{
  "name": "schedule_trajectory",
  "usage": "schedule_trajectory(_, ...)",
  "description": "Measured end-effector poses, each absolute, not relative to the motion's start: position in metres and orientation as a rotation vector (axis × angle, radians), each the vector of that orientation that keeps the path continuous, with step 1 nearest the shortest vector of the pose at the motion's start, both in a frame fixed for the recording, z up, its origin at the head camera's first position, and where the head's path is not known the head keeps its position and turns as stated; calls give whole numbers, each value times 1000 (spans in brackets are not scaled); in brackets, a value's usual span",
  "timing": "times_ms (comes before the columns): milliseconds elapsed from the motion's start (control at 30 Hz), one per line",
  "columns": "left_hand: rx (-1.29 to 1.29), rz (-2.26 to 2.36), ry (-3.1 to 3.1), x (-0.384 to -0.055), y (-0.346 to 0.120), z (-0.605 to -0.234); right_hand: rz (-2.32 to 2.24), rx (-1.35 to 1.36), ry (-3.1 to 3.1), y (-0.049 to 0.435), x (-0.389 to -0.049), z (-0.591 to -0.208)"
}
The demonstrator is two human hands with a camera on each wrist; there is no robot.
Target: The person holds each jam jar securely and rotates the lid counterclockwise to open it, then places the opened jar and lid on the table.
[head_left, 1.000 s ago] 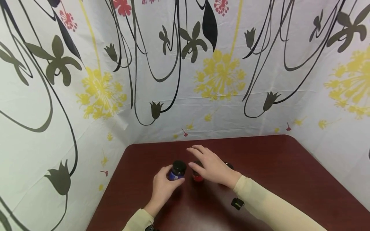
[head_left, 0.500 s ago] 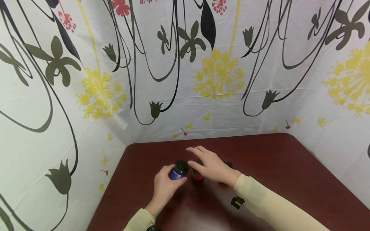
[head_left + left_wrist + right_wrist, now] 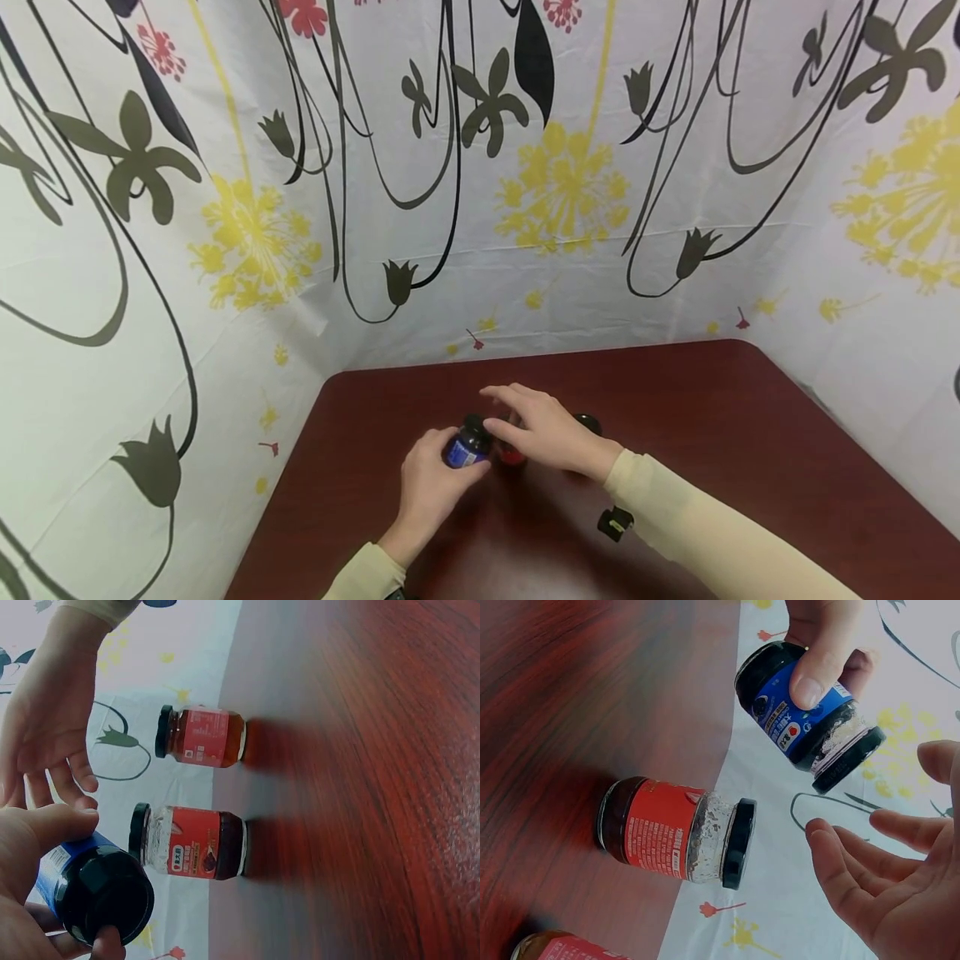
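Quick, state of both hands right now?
Left hand: closed, holding the round glass jar with a blue label and black lid.
Right hand: open, holding nothing.

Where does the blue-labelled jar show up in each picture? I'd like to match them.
Head view: the blue-labelled jar is low, just left of centre, in the left hand.
Left wrist view: lower left.
Right wrist view: above and right of centre.
Shared landmark: the nearest red-labelled jar, partly hidden in the head view.
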State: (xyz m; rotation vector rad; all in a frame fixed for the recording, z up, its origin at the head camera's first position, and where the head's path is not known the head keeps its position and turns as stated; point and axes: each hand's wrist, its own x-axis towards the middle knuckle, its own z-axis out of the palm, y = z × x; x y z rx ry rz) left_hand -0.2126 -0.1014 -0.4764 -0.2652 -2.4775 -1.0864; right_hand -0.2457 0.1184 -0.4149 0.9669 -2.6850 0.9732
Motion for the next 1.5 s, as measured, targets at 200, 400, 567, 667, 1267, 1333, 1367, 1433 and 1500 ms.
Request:
schedule_trajectory(200,-285,-1056,-2467,-211,-99,-475,996,964,-2722,116,-248,-416)
schedule_trajectory(400,-308,-1035,-2459,-207,-96,-472,1010,958,-2760,115,-246,-414)
schedule_trajectory(567,-320,-1013,-2469,-204,-94,-469,1055,995,-2765,115,-245,-417)
schedule_trajectory(667,-315,-1014,-2478,-201,-92,-469,1069,1000,-2774,115,-243,-419)
schedule_trajectory(1267,-301,-1048,-2460,-190,-85,-467,1073,850,-2757,109,-240,-431)
schedule_trajectory(1333,-295,-1068,-2462,-188,-85,-466,1099,851,-2743,108,-240,-432)
schedule_trajectory(1367,-292,-1077,-2462,-188,-85,-466,1111,854,-2738,108,-240,-433)
schedule_trajectory(1433,-287,-1090,-2463,-187,-85,-465,1128,850,-2730,108,-239,-433)
schedule_trajectory(1500,-286,-1099,-2465,-187,-86,-463,1137,849,-2716,108,-239,-434)
